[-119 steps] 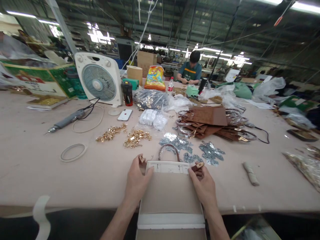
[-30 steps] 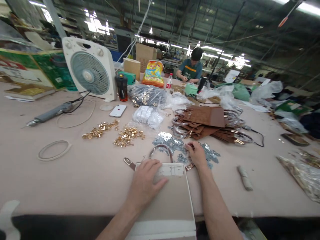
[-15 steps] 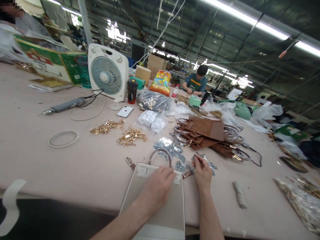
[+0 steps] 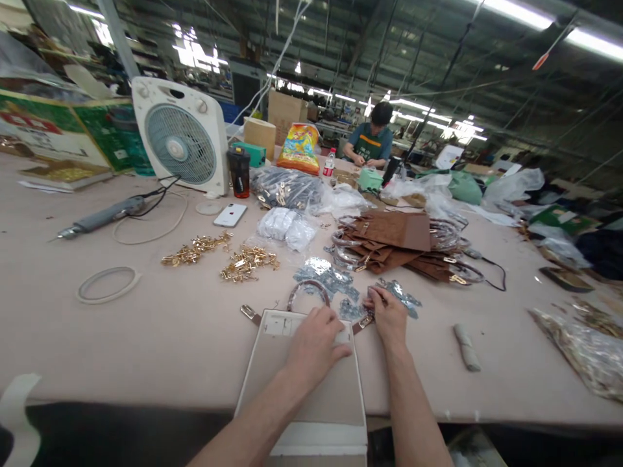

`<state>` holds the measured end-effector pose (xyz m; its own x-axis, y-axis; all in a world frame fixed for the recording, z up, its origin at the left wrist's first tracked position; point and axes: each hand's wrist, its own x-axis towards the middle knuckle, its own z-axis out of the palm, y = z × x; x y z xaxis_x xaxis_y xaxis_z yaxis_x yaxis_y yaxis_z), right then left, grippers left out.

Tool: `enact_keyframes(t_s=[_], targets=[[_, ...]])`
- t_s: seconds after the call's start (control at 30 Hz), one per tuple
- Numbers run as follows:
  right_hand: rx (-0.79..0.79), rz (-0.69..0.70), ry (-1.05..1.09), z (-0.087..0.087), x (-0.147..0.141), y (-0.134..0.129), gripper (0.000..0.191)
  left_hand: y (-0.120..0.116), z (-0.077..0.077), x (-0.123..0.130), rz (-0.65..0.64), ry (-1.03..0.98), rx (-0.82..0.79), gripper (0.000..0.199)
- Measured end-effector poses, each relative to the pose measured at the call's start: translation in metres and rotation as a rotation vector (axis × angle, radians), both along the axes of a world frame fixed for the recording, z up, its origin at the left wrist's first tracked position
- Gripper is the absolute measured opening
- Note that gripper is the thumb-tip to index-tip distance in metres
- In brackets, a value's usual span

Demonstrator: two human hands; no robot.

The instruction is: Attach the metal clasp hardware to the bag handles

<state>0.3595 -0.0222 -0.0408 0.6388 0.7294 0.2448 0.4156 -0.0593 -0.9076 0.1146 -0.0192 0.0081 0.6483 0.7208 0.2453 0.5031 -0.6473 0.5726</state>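
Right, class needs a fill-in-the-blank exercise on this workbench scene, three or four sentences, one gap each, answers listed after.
1. The left hand lies flat on the pale ______ at the table edge.
2. The right hand picks at small ______ coloured packets beyond the brown curved handle.
3. The white fan stands beside a dark ______ with a red band.
4. The white phone lies ______ down.

Missing words: board; silver; bottle; face

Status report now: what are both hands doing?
Left hand flat on the pale panel. Right hand pinching a small piece at the silver packets. Brown handle lies just beyond the panel.
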Motion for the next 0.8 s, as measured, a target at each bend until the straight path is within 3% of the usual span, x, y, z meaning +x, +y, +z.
enact_keyframes(t_s=[0.17, 0.37, 0.47, 0.63, 0.7, 0.8], targets=[[0.034, 0.008, 0.030, 0.000, -0.003, 0.003, 0.055, -0.004, 0.008, 0.002, 0.001, 0.048, -0.002, 0.037], [0.188, -0.042, 0.104, 0.017, -0.011, -0.009, 0.048, -0.008, 0.012, 0.001, -0.001, 0.070, 0.048, 0.029], [0.276, 0.045, 0.299, 0.022, -0.027, -0.021, 0.047, -0.010, 0.010, 0.001, -0.012, 0.066, 0.071, 0.027], [0.227, 0.188, 0.523, 0.020, -0.064, -0.043, 0.036, -0.010, 0.006, 0.004, 0.009, 0.088, 0.089, 0.023], [0.212, 0.219, 0.518, 0.020, -0.074, -0.050, 0.030, -0.010, 0.005, 0.004, 0.012, 0.089, 0.097, 0.019], [0.149, 0.193, 0.335, 0.020, -0.077, -0.059, 0.029, -0.009, 0.002, 0.004, 0.002, 0.064, 0.099, 0.017]])
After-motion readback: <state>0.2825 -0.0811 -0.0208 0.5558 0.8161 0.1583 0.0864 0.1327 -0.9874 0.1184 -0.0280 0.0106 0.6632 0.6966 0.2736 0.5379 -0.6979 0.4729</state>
